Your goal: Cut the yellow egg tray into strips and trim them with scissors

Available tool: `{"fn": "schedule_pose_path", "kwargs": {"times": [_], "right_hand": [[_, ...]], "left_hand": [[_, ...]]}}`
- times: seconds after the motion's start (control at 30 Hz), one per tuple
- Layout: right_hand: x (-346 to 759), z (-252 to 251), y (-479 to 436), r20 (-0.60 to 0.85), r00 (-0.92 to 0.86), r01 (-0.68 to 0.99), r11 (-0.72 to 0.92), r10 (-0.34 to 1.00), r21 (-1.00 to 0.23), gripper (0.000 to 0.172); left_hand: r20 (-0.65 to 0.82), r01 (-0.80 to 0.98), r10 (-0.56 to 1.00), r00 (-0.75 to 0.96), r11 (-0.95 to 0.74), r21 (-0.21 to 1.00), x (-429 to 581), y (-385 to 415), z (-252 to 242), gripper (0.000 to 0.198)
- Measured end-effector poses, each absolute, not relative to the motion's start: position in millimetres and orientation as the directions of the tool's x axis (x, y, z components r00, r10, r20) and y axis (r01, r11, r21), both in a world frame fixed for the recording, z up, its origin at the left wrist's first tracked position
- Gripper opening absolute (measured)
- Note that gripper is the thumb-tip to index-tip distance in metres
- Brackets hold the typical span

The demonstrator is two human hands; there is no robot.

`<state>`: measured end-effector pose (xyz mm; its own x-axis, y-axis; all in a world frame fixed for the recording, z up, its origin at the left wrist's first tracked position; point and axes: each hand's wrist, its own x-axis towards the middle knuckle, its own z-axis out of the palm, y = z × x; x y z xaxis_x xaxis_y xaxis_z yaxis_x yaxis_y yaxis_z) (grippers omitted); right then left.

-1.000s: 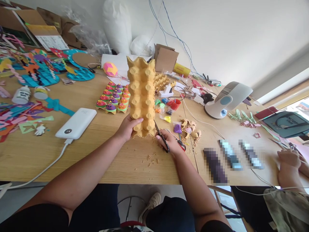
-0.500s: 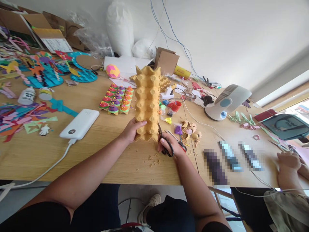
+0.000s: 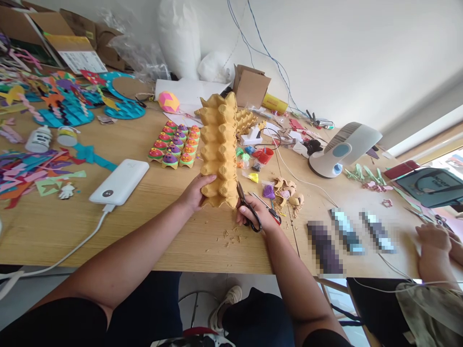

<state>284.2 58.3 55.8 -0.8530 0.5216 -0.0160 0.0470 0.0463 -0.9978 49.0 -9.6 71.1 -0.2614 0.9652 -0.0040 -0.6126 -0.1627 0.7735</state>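
A long strip of yellow egg carton (image 3: 218, 149) stands nearly upright above the table, its cups bulging toward me. My left hand (image 3: 195, 192) is closed on its lower left edge, thumb across the front. In my right hand (image 3: 257, 215) is a pair of black-handled scissors (image 3: 256, 222); the blades point up along the carton's lower right edge, and I cannot tell whether they touch it. Small carton crumbs (image 3: 231, 236) lie on the table below. Behind the carton, to its left, sit rows of painted egg-cup pieces (image 3: 174, 144) in red, purple and orange.
A white power bank (image 3: 120, 182) with a cable lies left of my left arm. On the right are cut carton pieces (image 3: 287, 190), a purple packet (image 3: 268, 190), a red cup (image 3: 263, 155) and a white fan (image 3: 342, 149). Another person's hands (image 3: 434, 241) rest at far right.
The carton strip has turned slightly and its top has shifted a little left. Both hands keep their hold, and the view has moved slightly.
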Motion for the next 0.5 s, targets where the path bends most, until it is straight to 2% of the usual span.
{"fn": "schedule_pose_path", "kwargs": {"times": [0.33,0.5], "right_hand": [[281,66,57,-0.042,-0.788,0.107,0.070,0.614,-0.992,0.076],[279,68,57,-0.022,-0.751,0.107,0.089,0.660,-0.990,0.071]], "left_hand": [[0.007,-0.541,0.951,-0.310,-0.182,0.821,47,-11,76,0.071],[0.038,-0.528,0.937,-0.346,-0.228,0.818,48,-11,78,0.073]]}}
